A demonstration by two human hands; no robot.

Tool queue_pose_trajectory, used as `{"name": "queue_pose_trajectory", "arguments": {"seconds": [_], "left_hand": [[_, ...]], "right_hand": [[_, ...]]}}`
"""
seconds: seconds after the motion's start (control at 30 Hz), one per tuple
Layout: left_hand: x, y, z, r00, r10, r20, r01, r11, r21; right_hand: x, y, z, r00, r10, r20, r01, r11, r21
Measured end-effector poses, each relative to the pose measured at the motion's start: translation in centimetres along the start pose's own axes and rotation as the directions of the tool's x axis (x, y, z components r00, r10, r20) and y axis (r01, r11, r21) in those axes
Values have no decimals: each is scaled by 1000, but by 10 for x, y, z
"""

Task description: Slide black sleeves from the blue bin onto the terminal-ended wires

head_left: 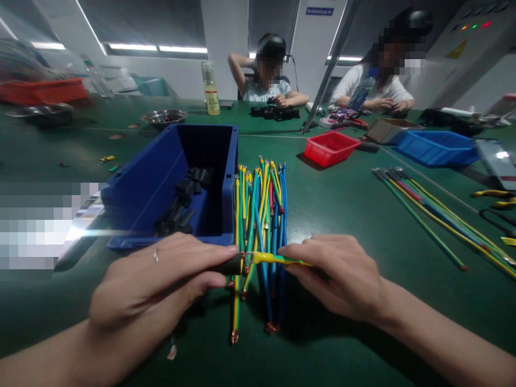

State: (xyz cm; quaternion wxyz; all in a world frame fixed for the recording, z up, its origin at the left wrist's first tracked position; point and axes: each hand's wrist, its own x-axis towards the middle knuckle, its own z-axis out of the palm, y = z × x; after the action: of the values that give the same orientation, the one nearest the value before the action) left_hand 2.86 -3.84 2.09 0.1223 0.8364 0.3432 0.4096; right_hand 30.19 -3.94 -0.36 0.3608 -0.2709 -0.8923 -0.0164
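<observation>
My left hand [157,282] pinches a short black sleeve [230,265] between thumb and fingers. My right hand [336,274] holds a yellow-green wire [274,259] horizontally, its metal end meeting the sleeve. Both hands hover just above a bundle of yellow-green and blue wires [260,215] with copper terminals lying on the green table [342,209]. A blue bin [169,183] holding several black sleeves [183,207] sits just behind my left hand.
A second spread of coloured wires [439,215] lies to the right. A red tray [330,148], a blue tray [437,148], a bottle [210,88] and a metal bowl [164,116] stand further back. Two people sit at the far side. Pliers [494,194] lie at the right edge.
</observation>
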Motion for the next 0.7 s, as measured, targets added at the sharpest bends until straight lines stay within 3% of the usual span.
{"name": "queue_pose_trajectory", "arguments": {"seconds": [0.37, 0.47, 0.7], "left_hand": [[-7, -2, 7, 988, 150, 37, -145, 983, -109], [-6, -1, 9, 986, 165, 40, -160, 982, -99], [-3, 0, 1, 960, 225, 167, -230, 973, 11]], "right_hand": [[3, -18, 0, 999, -7, 38, 7, 1000, -15], [3, -19, -1, 999, -18, 50, 22, 998, -66], [3, -17, -5, 994, -58, 95, 65, 995, -75]]}}
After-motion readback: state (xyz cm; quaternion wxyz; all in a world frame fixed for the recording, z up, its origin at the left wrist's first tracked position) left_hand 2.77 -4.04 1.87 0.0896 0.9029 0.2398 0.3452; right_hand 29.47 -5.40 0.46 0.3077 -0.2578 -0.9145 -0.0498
